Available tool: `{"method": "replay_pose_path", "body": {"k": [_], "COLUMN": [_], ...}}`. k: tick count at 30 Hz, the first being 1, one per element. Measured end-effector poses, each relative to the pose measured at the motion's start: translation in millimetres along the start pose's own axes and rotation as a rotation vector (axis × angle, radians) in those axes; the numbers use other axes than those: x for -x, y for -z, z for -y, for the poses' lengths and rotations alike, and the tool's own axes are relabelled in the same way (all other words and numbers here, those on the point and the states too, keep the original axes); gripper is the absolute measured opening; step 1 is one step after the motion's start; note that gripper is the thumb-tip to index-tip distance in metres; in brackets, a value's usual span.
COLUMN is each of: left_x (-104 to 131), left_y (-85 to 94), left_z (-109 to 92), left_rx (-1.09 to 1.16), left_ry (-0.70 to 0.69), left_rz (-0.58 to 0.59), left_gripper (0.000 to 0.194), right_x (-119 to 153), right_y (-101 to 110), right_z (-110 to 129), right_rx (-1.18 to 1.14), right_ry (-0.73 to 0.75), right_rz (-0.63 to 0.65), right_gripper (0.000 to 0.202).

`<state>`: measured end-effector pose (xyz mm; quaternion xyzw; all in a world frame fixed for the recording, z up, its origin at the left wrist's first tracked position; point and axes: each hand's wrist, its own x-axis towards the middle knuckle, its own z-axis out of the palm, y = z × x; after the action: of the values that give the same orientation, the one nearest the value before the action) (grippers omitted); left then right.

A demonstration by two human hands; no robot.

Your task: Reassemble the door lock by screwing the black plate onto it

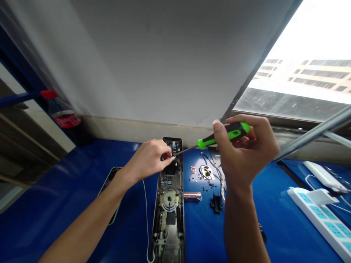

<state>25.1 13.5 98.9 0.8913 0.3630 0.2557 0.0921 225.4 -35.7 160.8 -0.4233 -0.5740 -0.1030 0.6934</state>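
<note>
My right hand (248, 153) is closed round the green and black handle of a screwdriver (233, 133). Its thin shaft slants down to the left, and the tip lies by the fingers of my left hand (152, 157). Those fingers are pinched together over the upper part of a long, narrow door lock body (170, 233), laid with its inner side up. What they hold is mostly hidden; a dark bit shows between them. Beyond the fingertips a circuit board (175, 144) is partly visible. Lower down, a round metal hub (169, 200) sits inside the casing.
Right of the lock lie a metal plate with a cylinder (207, 171), several small screws, a black plastic part (216, 202), a copper-coloured tube (192, 196) and a cable (221, 179). A phone (113, 215), a cola bottle (67, 118) and a power strip (320, 212) stand around.
</note>
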Motion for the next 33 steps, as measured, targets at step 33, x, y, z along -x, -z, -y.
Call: {"method": "replay_pose_path", "body": {"k": [33], "left_x": [-0.2], "left_y": [5.9], "left_z": [14.0], "left_rx": [0.101], "left_ry": [-0.028], "left_rz": [0.011], "left_gripper": [0.020], "right_x": [4.4], "right_y": [3.1], "right_z": [-2.0], "right_rx": [-0.004], "right_ry": [0.043], "right_rz": [0.134], "right_gripper": [0.011]}}
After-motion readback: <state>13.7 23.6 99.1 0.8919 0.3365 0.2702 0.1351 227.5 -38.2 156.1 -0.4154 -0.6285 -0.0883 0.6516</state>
